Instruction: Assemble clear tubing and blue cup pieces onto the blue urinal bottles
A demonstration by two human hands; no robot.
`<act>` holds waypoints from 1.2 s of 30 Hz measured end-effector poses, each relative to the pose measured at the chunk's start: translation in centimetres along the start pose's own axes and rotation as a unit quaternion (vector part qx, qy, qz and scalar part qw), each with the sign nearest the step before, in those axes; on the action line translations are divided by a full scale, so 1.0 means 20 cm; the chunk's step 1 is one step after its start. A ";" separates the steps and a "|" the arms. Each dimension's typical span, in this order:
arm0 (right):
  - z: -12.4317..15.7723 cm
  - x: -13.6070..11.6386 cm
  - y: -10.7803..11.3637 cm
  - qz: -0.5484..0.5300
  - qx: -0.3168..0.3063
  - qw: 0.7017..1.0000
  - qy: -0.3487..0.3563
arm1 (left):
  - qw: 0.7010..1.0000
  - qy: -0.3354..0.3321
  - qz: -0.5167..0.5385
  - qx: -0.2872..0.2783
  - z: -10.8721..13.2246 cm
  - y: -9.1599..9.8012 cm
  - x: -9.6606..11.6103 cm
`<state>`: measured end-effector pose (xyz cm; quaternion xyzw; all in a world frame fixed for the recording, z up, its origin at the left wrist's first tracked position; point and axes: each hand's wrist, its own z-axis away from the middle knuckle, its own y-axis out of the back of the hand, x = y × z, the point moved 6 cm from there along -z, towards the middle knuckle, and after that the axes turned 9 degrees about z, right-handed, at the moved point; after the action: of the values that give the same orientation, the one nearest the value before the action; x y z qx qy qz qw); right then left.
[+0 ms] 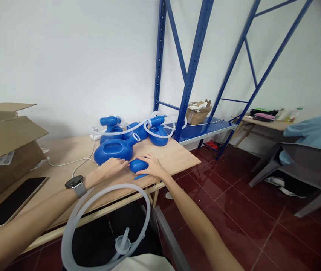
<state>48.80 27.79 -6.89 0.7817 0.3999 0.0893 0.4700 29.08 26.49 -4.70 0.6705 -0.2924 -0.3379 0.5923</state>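
My right hand [150,165] is wrapped over a small rounded blue plastic piece [137,166] on the table, near its front edge. Close against the left side of that piece, my left hand [115,168] has its fingers pinched together; what sits between the fingertips is hidden. A thin blue strip [140,176] lies just below the piece. Behind my hands, a blue plastic urinal bottle [113,150] with a handle rests on its side, its pale-rimmed neck pointing right. A translucent hose [146,197] loops over my lap, with a clear round cap [123,244] by it.
Several more blue bottles [158,136] with hoses stand at the back of the wooden table [177,154]. On the left are an open cardboard box [13,146], a phone [12,201] and a white cable [64,164]. Blue shelving [190,82] stands right; beyond, a person [315,131] sits.
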 end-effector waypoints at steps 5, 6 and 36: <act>0.00 0.01 -0.01 0.000 0.007 1.000 0.007 | 0.989 0.055 0.126 0.055 0.00 -0.01 -0.08; 0.00 0.01 -0.01 0.000 0.008 1.000 0.007 | 0.982 0.069 0.163 0.063 0.00 0.00 -0.09; 0.00 0.02 -0.02 -0.013 -0.007 1.000 0.002 | 0.942 0.092 0.316 -0.061 -0.03 0.03 -0.14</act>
<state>48.94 28.11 -7.29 0.7728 0.4106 0.0880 0.4758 27.91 28.88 -3.67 0.5345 -0.4120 -0.0872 0.7328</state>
